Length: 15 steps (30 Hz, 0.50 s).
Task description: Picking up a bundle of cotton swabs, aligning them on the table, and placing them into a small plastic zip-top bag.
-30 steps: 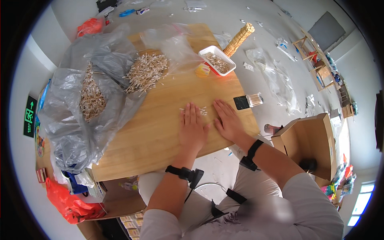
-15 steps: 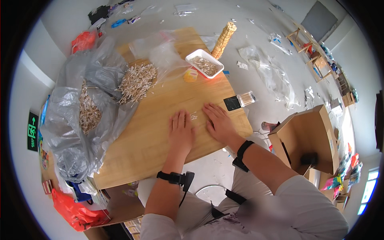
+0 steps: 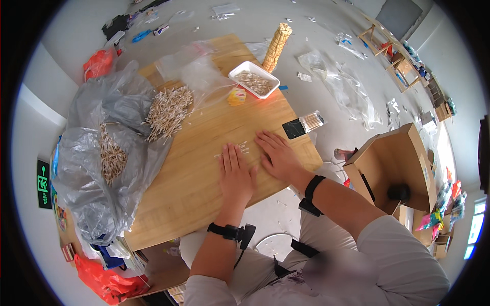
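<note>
My left hand (image 3: 236, 176) lies flat, palm down, on the wooden table (image 3: 189, 178), its fingers stretched out. Just beyond its fingertips is a short row of cotton swabs (image 3: 243, 148), partly covered by the fingers. To the right of the swabs my right hand (image 3: 279, 158) rests palm down with fingers extended, and neither hand grips anything. Past the right fingertips, at the table's right edge, a small packet of cotton swabs (image 3: 311, 122) lies against a black card (image 3: 293, 129). Farther back a white tray (image 3: 275, 81) holds more loose swabs.
A large heap of swabs (image 3: 168, 109) spills from a grey plastic bag (image 3: 76, 168) on the left. Behind the tray stands a tall bundled column (image 3: 277, 48). A yellow packet (image 3: 237, 97) sits before the tray. An open cardboard box (image 3: 423, 168) stands at right; clear plastic (image 3: 339, 92) litters the floor.
My left hand has drawn back slightly toward me, exposing more of the small row of swabs. My right hand stays nearly in place. The whole view has shifted a little.
</note>
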Available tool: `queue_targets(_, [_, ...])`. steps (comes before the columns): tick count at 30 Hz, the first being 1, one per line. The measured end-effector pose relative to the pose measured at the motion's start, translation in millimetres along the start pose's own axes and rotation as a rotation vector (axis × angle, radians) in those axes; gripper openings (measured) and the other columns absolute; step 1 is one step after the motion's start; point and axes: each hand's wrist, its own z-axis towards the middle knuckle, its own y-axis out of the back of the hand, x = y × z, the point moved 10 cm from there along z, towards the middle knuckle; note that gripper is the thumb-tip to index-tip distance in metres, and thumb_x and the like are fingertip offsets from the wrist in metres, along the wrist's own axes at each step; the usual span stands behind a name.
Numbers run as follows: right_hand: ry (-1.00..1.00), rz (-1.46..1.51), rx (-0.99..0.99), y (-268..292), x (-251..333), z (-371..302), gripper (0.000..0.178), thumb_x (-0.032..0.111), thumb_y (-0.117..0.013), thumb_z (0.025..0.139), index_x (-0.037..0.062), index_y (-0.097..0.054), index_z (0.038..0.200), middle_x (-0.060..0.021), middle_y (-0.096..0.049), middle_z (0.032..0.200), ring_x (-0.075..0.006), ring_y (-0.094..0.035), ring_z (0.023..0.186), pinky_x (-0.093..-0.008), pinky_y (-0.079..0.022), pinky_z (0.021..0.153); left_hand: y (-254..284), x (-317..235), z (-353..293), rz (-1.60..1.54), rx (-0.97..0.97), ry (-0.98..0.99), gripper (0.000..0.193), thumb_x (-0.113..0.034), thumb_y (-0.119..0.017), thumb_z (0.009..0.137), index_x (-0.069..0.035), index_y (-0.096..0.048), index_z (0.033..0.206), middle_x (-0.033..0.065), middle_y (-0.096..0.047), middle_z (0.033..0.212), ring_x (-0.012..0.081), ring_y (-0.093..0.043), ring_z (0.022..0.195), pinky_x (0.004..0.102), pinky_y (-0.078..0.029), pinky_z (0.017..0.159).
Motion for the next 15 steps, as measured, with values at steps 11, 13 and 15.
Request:
queue_targets(11, [-0.005, 0.001, 0.005, -1.8, -0.1, 0.4, 0.054, 0.017, -0.057, 0.092, 0.003, -0.051, 0.144, -0.0149, -0.045, 0.156, -0.0318, -0.037, 0.148, -0.0459, -0.026, 0.125, -3.4, 20.2, 19.7, 0.001, 0.002, -0.016, 0.079, -0.041, -0.057, 0.098, 0.006, -0.031, 0.156, 0.0247, -0.025, 0.166, 0.0382, -0.023, 0.155, 0.0561, -0.017, 0.125])
queue_targets(13, [-0.011, 0.008, 0.006, -2.4, -0.6, 0.4, 0.054, 0.017, -0.057, 0.092, 0.0028, -0.051, 0.144, -0.0149, -0.045, 0.156, -0.0318, -0.037, 0.148, -0.0459, -0.026, 0.125, -0.8, 18.2, 19.5, -0.012, 0.0, -0.03, 0.078, -0.041, -0.056, 0.1, 0.007, -0.031, 0.156, 0.0254, -0.025, 0.166, 0.0383, -0.023, 0.155, 0.0557, -0.018, 0.125])
queue_targets(15, [-0.021, 0.01, 0.003, -2.2, -4.6, -0.3, 0.053, 0.017, -0.057, 0.092, 0.0025, -0.052, 0.143, -0.0149, -0.045, 0.156, -0.0318, -0.037, 0.148, -0.046, -0.026, 0.125, 0.7, 12.0, 16.4, 0.012, 0.021, -0.041, 0.078, -0.042, -0.056, 0.1, 0.007, -0.032, 0.155, 0.0247, -0.026, 0.166, 0.0375, -0.023, 0.155, 0.0551, -0.017, 0.125])
